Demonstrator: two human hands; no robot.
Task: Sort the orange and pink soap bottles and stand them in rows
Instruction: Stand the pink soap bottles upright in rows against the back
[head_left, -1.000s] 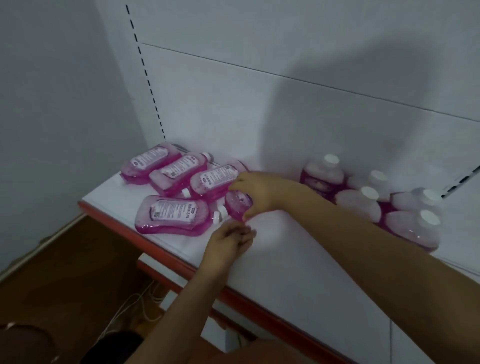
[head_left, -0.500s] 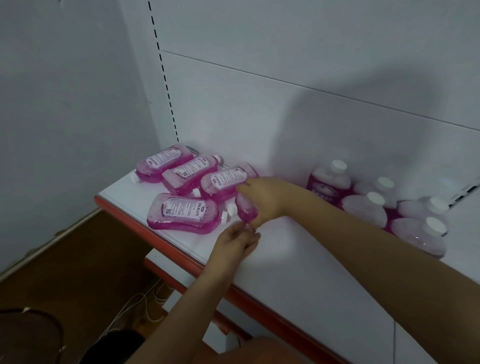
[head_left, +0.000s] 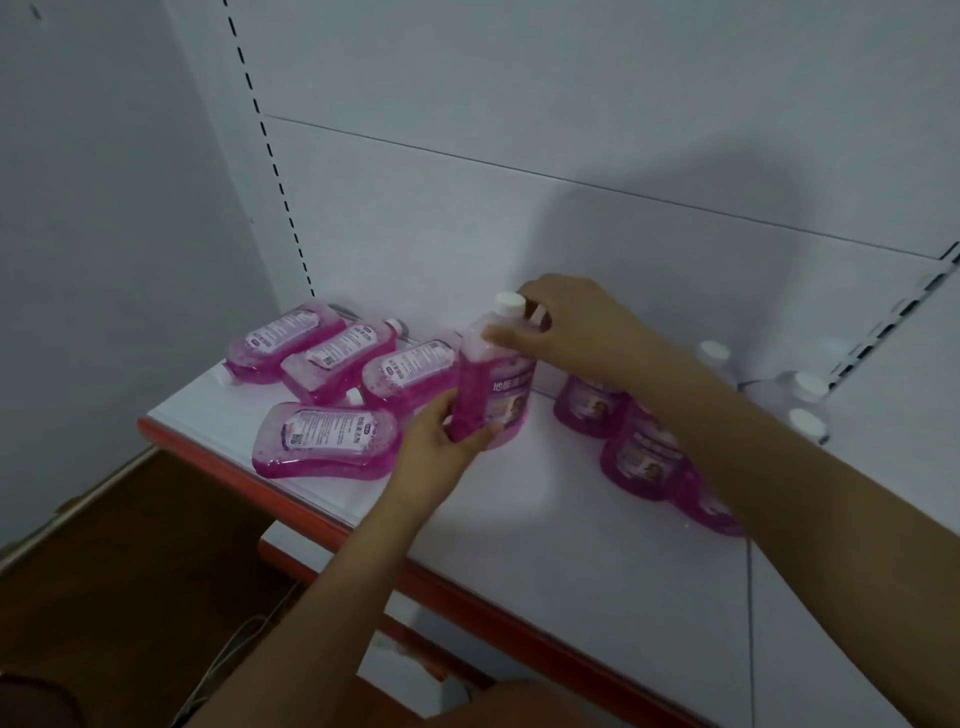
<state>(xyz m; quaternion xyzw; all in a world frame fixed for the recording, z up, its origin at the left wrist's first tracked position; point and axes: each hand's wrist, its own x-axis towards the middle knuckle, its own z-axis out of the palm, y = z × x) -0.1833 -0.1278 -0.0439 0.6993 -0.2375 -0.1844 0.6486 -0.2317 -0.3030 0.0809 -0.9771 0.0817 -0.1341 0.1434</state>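
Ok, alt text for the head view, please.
Both hands hold one pink soap bottle upright on a white shelf: left hand grips its base, right hand its neck. Four pink bottles lie flat to its left; others stand to its right.

bare shelf (head_left: 571, 519) lies open between the lying bottles (head_left: 324, 441) and the standing bottles (head_left: 641, 457).
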